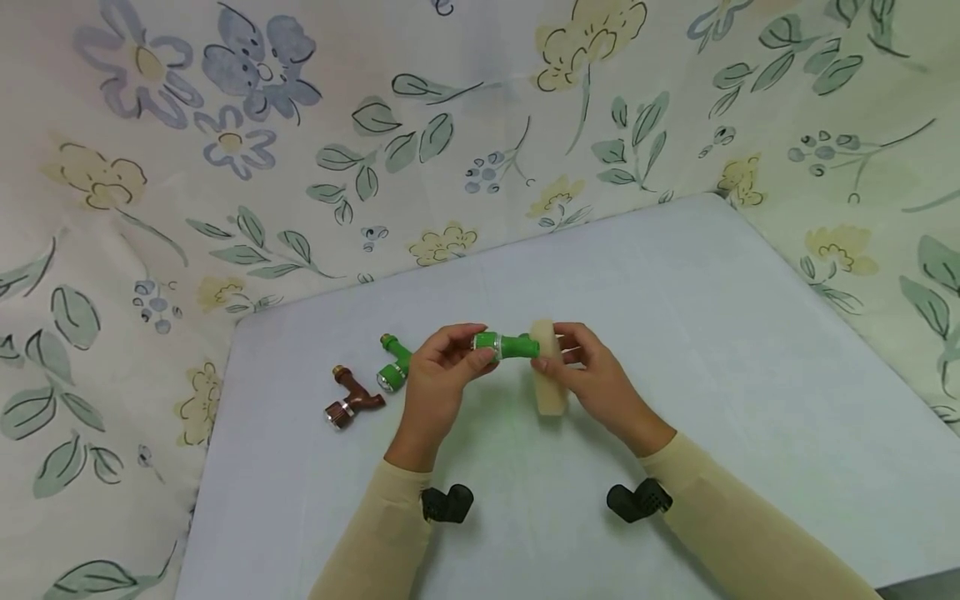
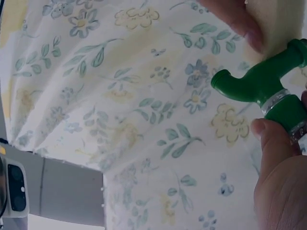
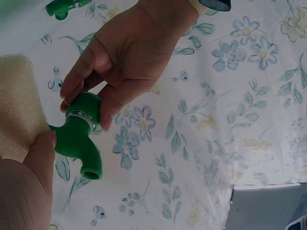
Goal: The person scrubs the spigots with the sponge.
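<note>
My left hand (image 1: 435,387) pinches a green tap (image 1: 517,346) by its ridged handle end, which has a silver band. The tap's curved spout (image 3: 92,165) points toward the sponge side in the head view. A pale yellow sponge block (image 1: 551,396) stands upright in my right hand (image 1: 606,383), gripped between thumb and fingers. In the right wrist view the sponge (image 3: 19,96) lies against the tap's threaded end, partly covering it, and my right thumb (image 3: 42,155) is right at the tap's body.
Left of my hands, a second green tap (image 1: 392,375) lies on the white-covered table (image 1: 750,350), partly behind my left hand. Beside it lies a brown tap (image 1: 352,400). Floral cloth (image 1: 480,125) hangs behind the table's far and left edges.
</note>
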Tool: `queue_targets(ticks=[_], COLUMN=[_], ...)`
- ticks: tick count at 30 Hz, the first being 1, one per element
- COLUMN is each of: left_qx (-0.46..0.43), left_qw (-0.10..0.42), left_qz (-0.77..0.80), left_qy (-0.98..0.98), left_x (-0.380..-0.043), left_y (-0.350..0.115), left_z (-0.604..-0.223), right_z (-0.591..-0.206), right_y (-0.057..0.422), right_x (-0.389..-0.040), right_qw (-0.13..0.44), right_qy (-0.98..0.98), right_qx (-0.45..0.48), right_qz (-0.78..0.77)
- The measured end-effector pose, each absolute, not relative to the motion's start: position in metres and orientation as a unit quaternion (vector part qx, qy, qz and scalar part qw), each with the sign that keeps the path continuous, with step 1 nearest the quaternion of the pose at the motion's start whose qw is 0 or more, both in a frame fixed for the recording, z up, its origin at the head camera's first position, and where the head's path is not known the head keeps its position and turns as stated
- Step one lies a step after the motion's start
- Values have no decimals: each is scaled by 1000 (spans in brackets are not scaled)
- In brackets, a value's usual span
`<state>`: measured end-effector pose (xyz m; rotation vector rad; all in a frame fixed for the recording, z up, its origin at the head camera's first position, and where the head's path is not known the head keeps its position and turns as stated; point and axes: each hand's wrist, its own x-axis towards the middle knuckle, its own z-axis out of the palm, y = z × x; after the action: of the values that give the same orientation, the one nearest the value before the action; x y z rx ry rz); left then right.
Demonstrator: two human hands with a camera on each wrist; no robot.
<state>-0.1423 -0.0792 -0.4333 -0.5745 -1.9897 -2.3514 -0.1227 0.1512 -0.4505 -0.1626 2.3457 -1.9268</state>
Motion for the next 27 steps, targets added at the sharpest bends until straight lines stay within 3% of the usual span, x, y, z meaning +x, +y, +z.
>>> queue_targets(ticks=[10, 18, 27], left_qx=[-168, -159, -152], left_qw=[12, 13, 79], left_qz=[-747, -739, -665], left_qy=[-644, -655, -727], left_x=[-143, -143, -136], left_y=[-79, -81, -81], left_z=[-436, -435, -421], right_z=[-454, -452, -446], right_y=[148, 148, 148], right_x=[-122, -120, -119], right_qw=[41, 71, 44], right_qy=[726, 659, 623], right_qx=[-102, -124, -155], right_qz=[-679, -739, -765])
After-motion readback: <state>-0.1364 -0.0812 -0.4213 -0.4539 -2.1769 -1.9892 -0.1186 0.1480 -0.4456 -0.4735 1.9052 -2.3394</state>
